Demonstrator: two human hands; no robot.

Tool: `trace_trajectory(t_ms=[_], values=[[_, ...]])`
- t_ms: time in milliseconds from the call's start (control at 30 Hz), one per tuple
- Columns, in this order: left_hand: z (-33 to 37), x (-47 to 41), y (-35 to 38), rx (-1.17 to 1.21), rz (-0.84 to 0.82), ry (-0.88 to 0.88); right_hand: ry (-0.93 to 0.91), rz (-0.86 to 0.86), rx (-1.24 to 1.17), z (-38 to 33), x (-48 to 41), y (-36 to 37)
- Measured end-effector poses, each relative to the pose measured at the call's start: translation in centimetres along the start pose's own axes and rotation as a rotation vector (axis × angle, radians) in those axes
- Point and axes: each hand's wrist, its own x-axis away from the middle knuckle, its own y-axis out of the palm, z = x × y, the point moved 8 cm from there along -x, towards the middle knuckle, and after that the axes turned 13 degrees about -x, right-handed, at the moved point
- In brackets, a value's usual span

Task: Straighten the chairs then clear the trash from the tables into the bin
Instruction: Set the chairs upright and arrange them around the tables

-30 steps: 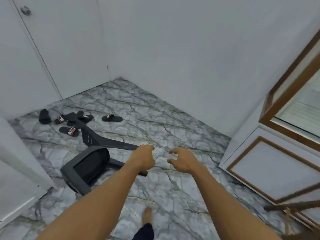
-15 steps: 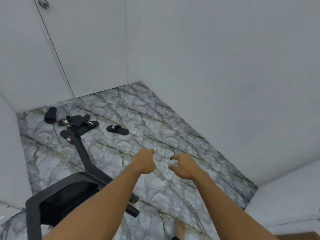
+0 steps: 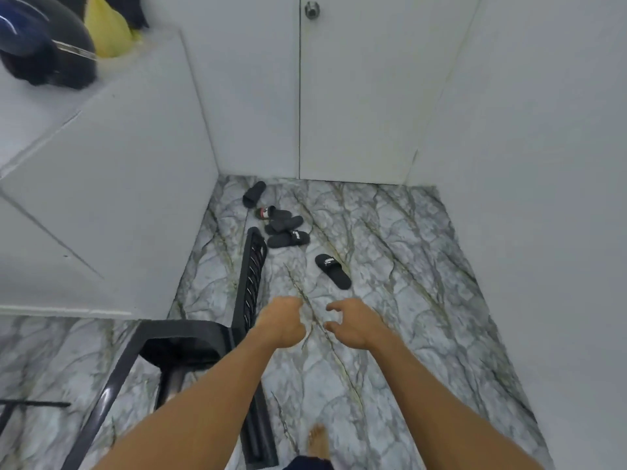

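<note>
Black plastic chair (image 3: 252,276) lies tipped over on the marble floor (image 3: 390,266), not yet straightened. Its slatted back points away from the person toward the door (image 3: 356,96), ending just short of a cluster of black sandals (image 3: 286,232). The seat and legs lie nearer the person's feet, at lower left. Long axis: near to far, roughly parallel to the forearms.

Both hands hover above the floor, to the right of the chair.
- Left hand (image 3: 281,322): grip clenched into a loose fist, holding nothing, just beside the edge of the back.
- Right hand (image 3: 354,322): grip released, fingers half-curled, holding nothing, farther from the chair.

Judgement: the left hand is the nearer one for taking the back, and the reach goes leftward and down.
</note>
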Motion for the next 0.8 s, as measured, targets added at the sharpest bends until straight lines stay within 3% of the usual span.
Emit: trace_trajectory(t_ms=[467,800], values=[[-9.9,-21.4,-7.6,0.277,0.070,-0.302,-0.136,-0.254,0.127,-6.3,-27.5,-5.5],[-22.9,-45.9,-6.6,0.331,0.002,-0.503,-0.152,-0.445,0.091,-8.2,-58.5,-0.7]])
